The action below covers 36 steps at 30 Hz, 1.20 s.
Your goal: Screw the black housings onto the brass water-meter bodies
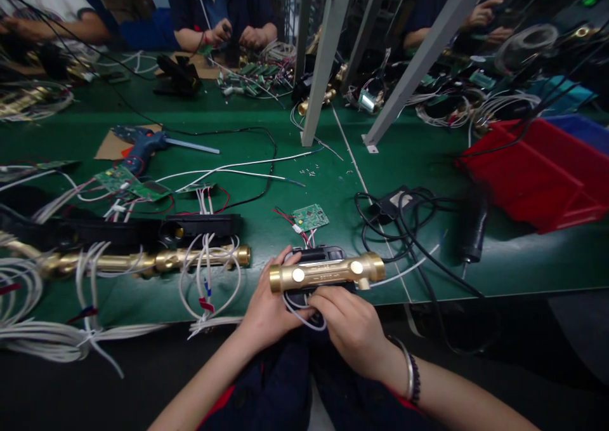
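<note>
Brass threaded pipe (328,273), left hand (264,310) curled around it; right hand (351,322), grip pinched on thin grey cable (316,328): one hard tug could strain its wiring!

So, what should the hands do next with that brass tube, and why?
Probably the right hand should gently take up the slack in the grey cable while the left hand steadies the brass tube: the cable loops loosely below the tube, close to the right fingertips, and the left hand is at one end.
</note>
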### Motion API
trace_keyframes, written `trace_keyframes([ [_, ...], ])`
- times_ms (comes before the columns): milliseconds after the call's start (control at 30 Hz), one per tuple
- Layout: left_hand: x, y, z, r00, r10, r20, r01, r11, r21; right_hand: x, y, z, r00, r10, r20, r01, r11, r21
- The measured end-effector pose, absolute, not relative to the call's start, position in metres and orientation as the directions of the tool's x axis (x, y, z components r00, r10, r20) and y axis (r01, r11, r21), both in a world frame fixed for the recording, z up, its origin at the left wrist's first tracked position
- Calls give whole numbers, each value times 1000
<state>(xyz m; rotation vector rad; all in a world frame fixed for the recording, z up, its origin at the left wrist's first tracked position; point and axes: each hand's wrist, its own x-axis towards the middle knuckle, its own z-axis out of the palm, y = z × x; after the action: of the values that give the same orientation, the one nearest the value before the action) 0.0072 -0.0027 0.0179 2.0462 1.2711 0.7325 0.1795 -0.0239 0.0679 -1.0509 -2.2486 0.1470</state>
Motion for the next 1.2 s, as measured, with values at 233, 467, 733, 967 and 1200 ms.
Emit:
trace_keyframes([
  [233, 5, -2, 26, 412, 906, 93, 563, -334, 756, 194, -35, 62, -551, 700, 455, 604, 710, -362],
  [467, 2, -2, 27, 442, 891, 108, 533, -358, 767, 196, -33, 65, -611, 630, 479, 549, 773, -316],
  [733, 5, -6, 25, 390, 920, 46, 565, -279, 777, 199, -31, 62, -708, 531, 466, 516, 839, -173],
  [967, 10, -9, 13, 332, 924, 191, 593, -362, 720, 222, -1, 117, -772, 570, 280, 391, 774, -497],
  [1200, 23, 0, -3, 240, 940, 242, 623, -341, 704, 251, 129, 128, -318, 917, 239, 796, 396, -458],
])
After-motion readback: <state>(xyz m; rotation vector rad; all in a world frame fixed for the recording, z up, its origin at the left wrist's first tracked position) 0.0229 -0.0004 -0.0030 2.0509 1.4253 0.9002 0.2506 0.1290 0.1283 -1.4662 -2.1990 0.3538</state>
